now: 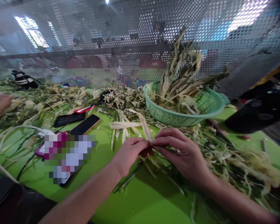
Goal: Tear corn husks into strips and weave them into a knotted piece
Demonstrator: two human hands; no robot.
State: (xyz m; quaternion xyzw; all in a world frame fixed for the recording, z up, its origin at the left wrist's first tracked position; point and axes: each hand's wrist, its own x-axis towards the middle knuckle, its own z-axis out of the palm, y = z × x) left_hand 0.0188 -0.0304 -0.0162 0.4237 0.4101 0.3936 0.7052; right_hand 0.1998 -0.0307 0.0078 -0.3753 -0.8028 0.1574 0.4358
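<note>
Both my hands meet over the green table (121,208), fingertips pinched together on one pale strip of corn husk (144,124). My left hand (133,152) grips its lower end from the left. My right hand (182,149) pinches the same end from the right, thumb and fingers nearly touching the left fingertips. The strip rises away from my fingers and bends over to the left at the top. Just beyond it, several more pale husk strips (123,125) lie on the table. Thin green and yellow shreds lie under my hands; the exact pinch point is partly hidden by the fingers.
A green perforated basket (170,116) with dried husks (177,71) stands behind my right hand. Husk scraps (235,168) pile at right and along the back. Phones (85,125), a purple power bank (40,151) and a white cable (2,165) lie left. Another person's hand (1,102) is far left.
</note>
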